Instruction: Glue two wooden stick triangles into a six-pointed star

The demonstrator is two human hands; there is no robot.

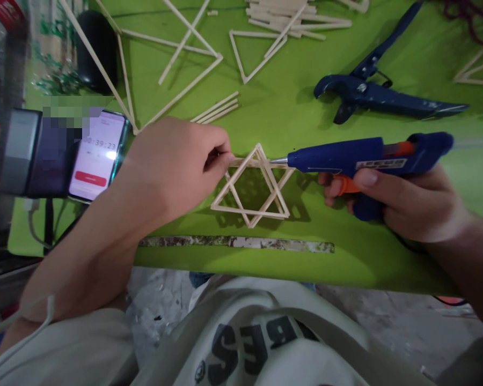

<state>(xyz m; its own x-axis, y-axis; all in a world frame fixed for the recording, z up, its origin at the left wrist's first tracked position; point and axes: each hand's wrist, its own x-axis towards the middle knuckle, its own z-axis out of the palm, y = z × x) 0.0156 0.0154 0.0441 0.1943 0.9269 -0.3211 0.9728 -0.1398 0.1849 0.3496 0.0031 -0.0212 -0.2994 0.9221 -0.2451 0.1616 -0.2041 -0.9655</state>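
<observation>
Taking the stick star as the clock's centre, the green table (366, 262) spreads beneath everything at hand. The left hand (177, 161) comes in from 9 o'clock, thumb and fingertips pinched narrowly on the star's 10 o'clock corner. Further out, at 10 to 11 o'clock, an open zigzag of long sticks (177, 94) stretches past that hand. At 3 o'clock lies the blue glue gun (338, 155), its metal nozzle pointing to 9 o'clock and ending at the star's upper stick; whether the tip touches the wood I cannot tell. A dark blue cutter (386, 96) rests at 2 o'clock, its handles spread apart. The right hand (414, 201), also at 3 o'clock, is wrapped round the gun's grip, thumb along the body and fingers by the orange trigger. A mottled flat strip (261, 243) runs crosswise at 6 o'clock, near the table edge. The star (282, 198) itself sits on the table between the hands, made of 2 overlapping triangles, with points at 12 and 6 o'clock. Out at 9 to 10 o'clock, a lit phone (90, 155) shows a timer and a red button. Straight up at 12 o'clock is a smaller stick triangle (238, 57), and at 11 o'clock 3 short sticks (215, 108) lie side by side.
</observation>
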